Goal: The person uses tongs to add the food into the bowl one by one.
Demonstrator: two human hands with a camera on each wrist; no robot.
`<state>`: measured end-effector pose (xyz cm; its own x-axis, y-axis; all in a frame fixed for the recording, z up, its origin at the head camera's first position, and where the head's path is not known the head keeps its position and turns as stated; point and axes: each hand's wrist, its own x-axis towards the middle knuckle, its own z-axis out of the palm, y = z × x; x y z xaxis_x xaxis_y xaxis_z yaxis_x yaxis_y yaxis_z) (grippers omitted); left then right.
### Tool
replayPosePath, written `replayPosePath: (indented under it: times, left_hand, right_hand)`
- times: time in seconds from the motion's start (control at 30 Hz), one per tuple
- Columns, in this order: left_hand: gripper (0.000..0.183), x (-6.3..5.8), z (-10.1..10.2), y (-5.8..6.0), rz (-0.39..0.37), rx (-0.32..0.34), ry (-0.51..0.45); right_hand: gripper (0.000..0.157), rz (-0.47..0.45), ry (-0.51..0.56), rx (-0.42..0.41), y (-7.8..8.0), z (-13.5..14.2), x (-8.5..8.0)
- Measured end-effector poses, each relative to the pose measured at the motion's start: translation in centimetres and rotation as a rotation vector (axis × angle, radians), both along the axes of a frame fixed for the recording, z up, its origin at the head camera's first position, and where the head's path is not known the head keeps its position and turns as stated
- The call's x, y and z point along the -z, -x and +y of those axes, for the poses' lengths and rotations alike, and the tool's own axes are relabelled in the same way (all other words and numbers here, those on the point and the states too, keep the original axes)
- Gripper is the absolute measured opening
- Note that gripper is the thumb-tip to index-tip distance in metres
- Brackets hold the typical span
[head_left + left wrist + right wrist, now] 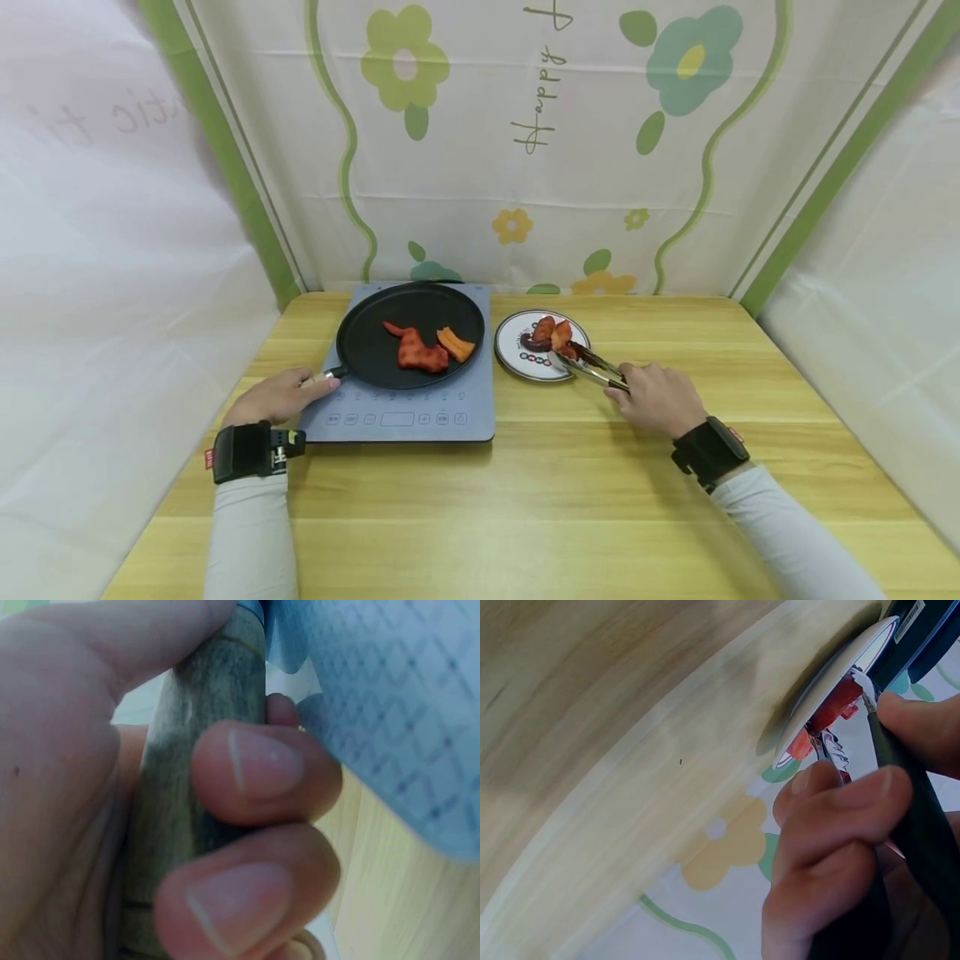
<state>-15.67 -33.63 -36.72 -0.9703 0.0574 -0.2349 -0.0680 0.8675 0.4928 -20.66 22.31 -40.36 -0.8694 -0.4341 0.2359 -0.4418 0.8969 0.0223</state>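
Observation:
My left hand [276,395] grips the pan's wooden handle [206,712], fingers wrapped around it in the left wrist view. The round black frying pan [367,337] sits on a grey induction cooker [480,421]. Inside the pan lie a red-brown piece like a chicken wing [422,353] and an orange, ridged strip [455,343]. With my right hand [662,400] I hold metal tongs [594,376] with dark handles. Their tips reach the reddish-brown food pieces [545,331] on a white plate [512,350]; whether they pinch one I cannot tell.
The wooden table [540,500] stretches in front of the cooker and plate. A flower-printed white cloth [450,167] hangs behind its back edge, with white cloth panels at both sides. The plate stands close beside the cooker's right edge.

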Motion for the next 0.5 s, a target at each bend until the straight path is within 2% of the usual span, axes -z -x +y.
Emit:
replayPosePath:
  times: [0.5]
  left_hand:
    - [0.057, -0.21, -0.01, -0.1, -0.011, 0.007, 0.006]
  right_hand:
    - [0.037, -0.045, 0.023, 0.018, 0.03, 0.01, 0.08]
